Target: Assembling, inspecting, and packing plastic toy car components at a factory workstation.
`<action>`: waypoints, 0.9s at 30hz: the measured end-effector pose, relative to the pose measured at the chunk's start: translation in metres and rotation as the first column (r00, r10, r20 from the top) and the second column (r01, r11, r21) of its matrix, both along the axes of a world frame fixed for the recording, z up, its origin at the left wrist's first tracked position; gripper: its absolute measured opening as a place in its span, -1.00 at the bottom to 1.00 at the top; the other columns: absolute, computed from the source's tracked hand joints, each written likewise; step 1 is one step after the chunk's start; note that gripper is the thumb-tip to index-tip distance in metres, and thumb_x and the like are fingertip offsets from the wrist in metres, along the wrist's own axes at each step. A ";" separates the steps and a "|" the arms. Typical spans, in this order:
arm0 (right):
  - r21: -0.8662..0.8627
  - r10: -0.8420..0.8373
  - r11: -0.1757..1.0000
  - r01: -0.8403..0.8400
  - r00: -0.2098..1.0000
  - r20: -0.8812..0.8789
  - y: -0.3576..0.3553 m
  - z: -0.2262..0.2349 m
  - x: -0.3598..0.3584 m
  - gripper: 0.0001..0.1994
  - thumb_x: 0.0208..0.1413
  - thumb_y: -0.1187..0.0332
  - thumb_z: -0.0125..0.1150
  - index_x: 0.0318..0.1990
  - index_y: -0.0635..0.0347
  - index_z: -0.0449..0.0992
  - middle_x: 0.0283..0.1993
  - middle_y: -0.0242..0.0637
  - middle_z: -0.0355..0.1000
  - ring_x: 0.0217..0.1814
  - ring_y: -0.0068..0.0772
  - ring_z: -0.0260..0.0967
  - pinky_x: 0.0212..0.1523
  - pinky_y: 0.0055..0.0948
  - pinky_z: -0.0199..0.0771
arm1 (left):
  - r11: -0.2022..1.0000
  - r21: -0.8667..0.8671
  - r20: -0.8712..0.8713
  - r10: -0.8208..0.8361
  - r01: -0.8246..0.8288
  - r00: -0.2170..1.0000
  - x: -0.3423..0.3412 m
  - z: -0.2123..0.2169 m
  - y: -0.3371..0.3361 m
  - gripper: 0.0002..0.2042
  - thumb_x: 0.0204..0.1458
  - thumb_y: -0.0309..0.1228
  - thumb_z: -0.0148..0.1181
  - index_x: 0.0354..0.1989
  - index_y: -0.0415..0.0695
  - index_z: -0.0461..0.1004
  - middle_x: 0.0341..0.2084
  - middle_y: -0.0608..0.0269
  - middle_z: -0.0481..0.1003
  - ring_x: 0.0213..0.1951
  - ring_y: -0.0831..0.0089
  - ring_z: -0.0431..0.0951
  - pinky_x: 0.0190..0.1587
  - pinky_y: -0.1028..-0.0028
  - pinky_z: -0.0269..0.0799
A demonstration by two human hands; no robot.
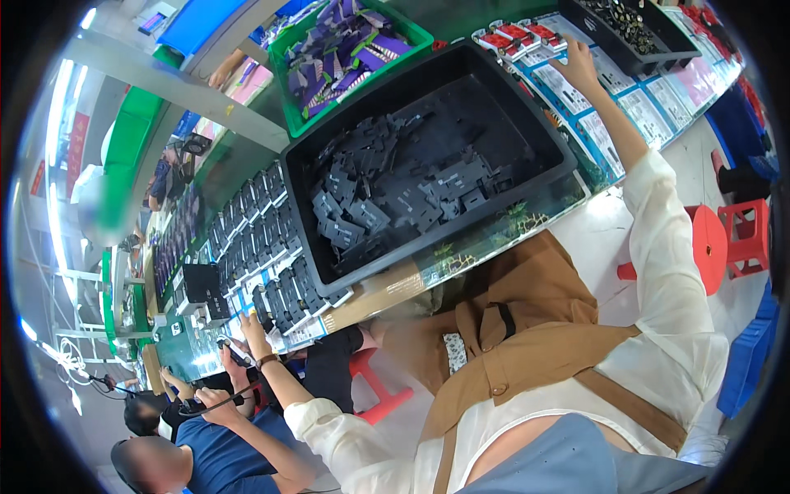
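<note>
My left hand [255,335] is stretched out at the left, by the near edge of the table. Its fingers point toward the end of the rows of black plastic parts [284,296], which lie on blue-and-white printed sheets. At the far right my right hand [579,67] reaches over more of these printed sheets [643,114]. Its thumb and fingers are apart, beside a row of red-and-white toy-like parts [520,39]; I see nothing held in it. Between my arms stands a large black tray [527,123] with a heap of loose dark plastic pieces [350,206].
A green crate [420,34] of purple and green pieces stands behind the tray. At the far right is a black bin [658,58] of small metallic parts. A co-worker in a blue shirt [222,449] sits close on my left, holding a dark tool. Red stools [745,239] stand at right.
</note>
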State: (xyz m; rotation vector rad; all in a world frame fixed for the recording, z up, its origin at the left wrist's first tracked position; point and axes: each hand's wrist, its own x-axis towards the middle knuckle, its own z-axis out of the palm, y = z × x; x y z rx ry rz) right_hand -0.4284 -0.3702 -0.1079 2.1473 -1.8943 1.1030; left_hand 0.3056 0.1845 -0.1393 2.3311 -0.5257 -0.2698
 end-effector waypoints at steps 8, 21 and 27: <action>0.136 -0.012 0.991 -0.004 0.993 0.117 -0.085 -0.039 -0.039 -0.13 -0.21 0.13 0.34 0.24 0.21 -0.03 -0.05 0.18 0.31 0.01 0.15 0.28 -0.01 -0.12 0.30 | 0.962 -0.252 0.356 -0.006 0.102 0.935 -0.169 0.102 -0.086 -0.64 0.11 -0.38 -0.09 0.10 -0.15 0.27 0.03 0.09 0.22 0.07 0.27 0.22 0.11 0.38 0.09; -0.129 0.599 0.794 -0.594 0.726 0.339 0.135 0.082 0.024 -0.37 -0.09 0.18 0.30 0.16 0.12 0.24 -0.21 -0.12 0.44 -0.19 -0.33 0.43 -0.15 -0.45 0.39 | 0.358 -0.930 -0.365 -0.887 -0.080 0.283 -0.418 0.113 -0.236 -0.57 0.18 -0.31 -0.14 0.16 -0.26 0.07 0.05 -0.06 0.25 0.07 0.22 0.29 0.17 0.25 0.16; 0.128 0.734 0.557 -0.821 0.558 0.387 0.250 0.100 0.108 -0.36 -0.16 0.37 0.33 0.14 0.22 0.22 0.09 -0.15 0.29 0.05 -0.36 0.32 -0.01 -0.40 0.36 | 0.336 -0.839 -0.375 -0.927 -0.428 0.008 -0.463 0.099 -0.256 -0.59 0.18 -0.09 -0.26 0.01 -0.14 0.25 -0.03 0.07 0.35 0.04 0.22 0.32 0.11 0.16 0.19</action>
